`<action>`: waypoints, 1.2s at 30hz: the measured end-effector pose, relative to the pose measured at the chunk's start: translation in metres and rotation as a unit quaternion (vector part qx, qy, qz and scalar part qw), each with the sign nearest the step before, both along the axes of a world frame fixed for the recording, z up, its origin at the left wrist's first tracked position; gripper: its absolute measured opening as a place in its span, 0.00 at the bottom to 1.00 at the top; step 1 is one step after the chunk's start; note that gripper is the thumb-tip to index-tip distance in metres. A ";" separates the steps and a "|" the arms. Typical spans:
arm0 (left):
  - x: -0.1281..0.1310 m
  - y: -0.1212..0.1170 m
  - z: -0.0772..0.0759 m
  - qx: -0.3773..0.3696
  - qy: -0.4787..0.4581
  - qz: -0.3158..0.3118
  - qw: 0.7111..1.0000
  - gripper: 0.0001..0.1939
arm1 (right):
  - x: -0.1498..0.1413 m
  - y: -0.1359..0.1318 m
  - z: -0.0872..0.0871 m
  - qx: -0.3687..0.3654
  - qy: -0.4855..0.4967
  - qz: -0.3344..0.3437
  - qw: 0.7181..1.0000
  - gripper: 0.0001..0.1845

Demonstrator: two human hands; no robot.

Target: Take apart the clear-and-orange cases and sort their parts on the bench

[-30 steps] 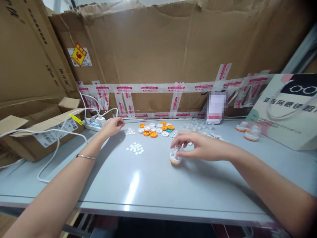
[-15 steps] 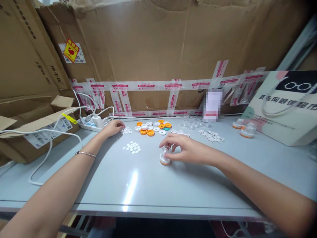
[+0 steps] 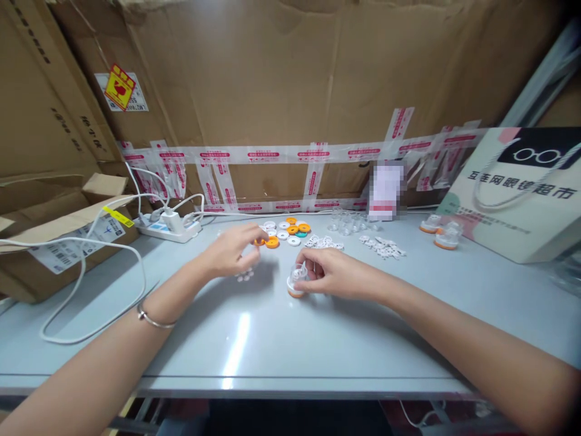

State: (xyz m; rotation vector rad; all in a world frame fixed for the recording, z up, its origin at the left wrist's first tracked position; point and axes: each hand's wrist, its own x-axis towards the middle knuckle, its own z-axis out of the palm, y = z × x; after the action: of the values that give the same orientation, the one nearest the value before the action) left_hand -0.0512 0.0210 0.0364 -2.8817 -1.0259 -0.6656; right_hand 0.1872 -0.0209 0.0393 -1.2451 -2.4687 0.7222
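Status at bench: one small clear cup on an orange base (image 3: 295, 283) stands on the grey table (image 3: 345, 345), centre, w/ the right hand (image 3: 333, 274) closed round it, thumb and fingers pinching its upper part. Left hand (image 3: 231, 251) hovers just beside and left of it, above the scatter of small white discs (image 3: 245, 276), fingers curled together; appears to pinch a disc, but view too blurred to confirm.

Done so far, by my reading: two like units (image 3: 439, 234) stand finished at far right, near the printed paper bag (image 3: 512, 194).

Left to do: plenty. Orange, white and teal caps (image 3: 287, 231) lie loose at the back, w/ clear cups (image 3: 349, 223) and a heap of white bits (image 3: 381, 247) beside them, all unassembled. Approx. early stage; unit in hand not yet complete, I judge.
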 end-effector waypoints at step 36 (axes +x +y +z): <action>0.041 0.002 -0.046 -0.205 -0.106 -0.032 0.973 0.11 | -0.014 0.031 -0.026 0.173 0.015 0.112 0.978 0.11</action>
State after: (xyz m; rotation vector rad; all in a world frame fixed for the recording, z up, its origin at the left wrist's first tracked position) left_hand -0.0106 0.0233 -0.0093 -3.2620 -1.2294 -0.8746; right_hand 0.1733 0.0102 0.0130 -0.8340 -2.5917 0.3349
